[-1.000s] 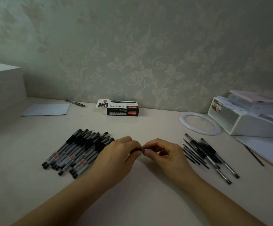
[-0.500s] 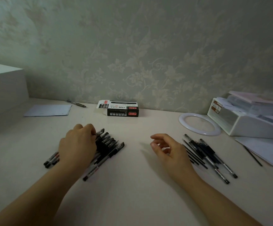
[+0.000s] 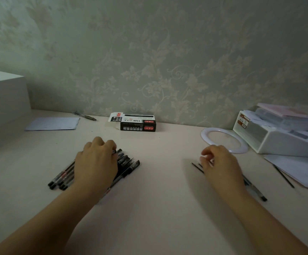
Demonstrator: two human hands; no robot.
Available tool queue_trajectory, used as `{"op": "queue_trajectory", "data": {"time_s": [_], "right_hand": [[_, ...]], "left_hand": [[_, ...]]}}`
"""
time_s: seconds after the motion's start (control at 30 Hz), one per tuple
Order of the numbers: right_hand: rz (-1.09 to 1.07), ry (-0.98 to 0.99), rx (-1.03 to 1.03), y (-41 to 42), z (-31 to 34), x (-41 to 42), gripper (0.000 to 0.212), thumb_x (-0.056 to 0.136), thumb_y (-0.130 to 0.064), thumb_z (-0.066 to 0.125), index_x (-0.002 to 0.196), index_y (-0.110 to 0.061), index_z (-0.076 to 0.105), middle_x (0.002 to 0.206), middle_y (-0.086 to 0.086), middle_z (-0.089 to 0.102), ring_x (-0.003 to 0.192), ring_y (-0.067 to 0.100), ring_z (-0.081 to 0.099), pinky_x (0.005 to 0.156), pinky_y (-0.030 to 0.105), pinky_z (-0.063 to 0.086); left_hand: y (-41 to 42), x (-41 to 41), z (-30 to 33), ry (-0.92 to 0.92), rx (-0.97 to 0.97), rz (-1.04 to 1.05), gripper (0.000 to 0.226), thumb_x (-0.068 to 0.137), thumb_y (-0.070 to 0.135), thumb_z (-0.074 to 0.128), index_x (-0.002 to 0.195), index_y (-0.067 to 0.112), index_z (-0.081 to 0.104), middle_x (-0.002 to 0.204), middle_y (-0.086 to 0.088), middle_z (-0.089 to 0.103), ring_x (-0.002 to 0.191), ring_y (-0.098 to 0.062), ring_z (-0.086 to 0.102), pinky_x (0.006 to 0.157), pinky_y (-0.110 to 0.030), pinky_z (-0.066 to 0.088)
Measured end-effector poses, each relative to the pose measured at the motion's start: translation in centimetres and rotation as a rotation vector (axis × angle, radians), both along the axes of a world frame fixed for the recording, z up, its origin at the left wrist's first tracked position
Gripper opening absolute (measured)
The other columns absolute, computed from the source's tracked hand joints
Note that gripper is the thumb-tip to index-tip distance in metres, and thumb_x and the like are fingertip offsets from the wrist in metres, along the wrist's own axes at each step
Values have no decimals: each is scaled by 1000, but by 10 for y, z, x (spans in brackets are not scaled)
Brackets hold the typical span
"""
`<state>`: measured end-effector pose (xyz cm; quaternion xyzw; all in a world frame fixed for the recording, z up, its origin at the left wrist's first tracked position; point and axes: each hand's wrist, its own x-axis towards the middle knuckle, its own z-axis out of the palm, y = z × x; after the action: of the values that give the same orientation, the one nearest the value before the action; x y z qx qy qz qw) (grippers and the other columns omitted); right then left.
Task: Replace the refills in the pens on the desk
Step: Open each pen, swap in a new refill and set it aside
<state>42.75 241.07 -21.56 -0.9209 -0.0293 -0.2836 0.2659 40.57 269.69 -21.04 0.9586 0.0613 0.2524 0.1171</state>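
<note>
Left of centre, the pens (image 3: 125, 163) are being covered by the left hand (image 3: 96, 162), fingers curled on them, whether gripping cannot be told. The right hand (image 3: 219, 162) is being lowered, loosely curled, onto the refills (image 3: 197, 167) on the desk (image 3: 158, 181), likely for fetching one.

Two bare forearms without sleeves, left hand (image 3: 96, 161) and right hand (image 3: 220, 163) without rings, watch or gloves

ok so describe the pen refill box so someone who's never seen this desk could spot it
Look along the back edge of the desk where it meets the floral wallpaper, about midway. The refill box lies flat there, its left end flap open. It is the only black carton with red labels; the ring light and the organiser to its right are white.
</note>
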Motion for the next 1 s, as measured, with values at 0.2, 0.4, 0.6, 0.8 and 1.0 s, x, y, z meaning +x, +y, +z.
{"op": "queue_trajectory", "data": {"time_s": [0.2,0.4,0.6,0.8,1.0], "right_hand": [[-244,175,-176,-36,8,0,8,92,-17,65,91,-9,66,90,7,66,80,23,60,69,34,50],[-236,298,-206,-38,3,3,15,93,-21,64,89,-7,64,86,6,63,79,22,57,68,32,45],[-238,389,-289,-37,1,5,22,98,-28,56,91,-8,64,84,4,61,79,22,59,66,31,45],[-268,190,-285,-28,20,-2,23,99,-28,51,97,-6,58,94,9,61,86,26,59,74,43,52],[149,148,609,4,32,-4,13,98,-24,57,97,-13,63,77,-4,66,66,5,60,61,19,46]], "left_hand": [[-27,-9,-4,-120,-60,-379,14,90,28,61,97,20,69,89,3,57,81,-18,55,71,-32,47],[-31,-11,-9,-111,-96,-456,14,92,25,58,94,21,71,86,8,56,77,-10,52,69,-27,48],[-31,-12,-8,-93,-122,-460,15,93,23,57,91,20,72,83,8,56,73,-9,51,65,-25,46],[-34,-13,-8,-79,-139,-481,16,94,26,56,94,22,71,86,10,57,78,-7,52,70,-27,49],[-38,-12,-13,-51,-152,-553,25,94,42,51,94,25,69,82,15,52,75,-4,50,65,-20,43]]}}
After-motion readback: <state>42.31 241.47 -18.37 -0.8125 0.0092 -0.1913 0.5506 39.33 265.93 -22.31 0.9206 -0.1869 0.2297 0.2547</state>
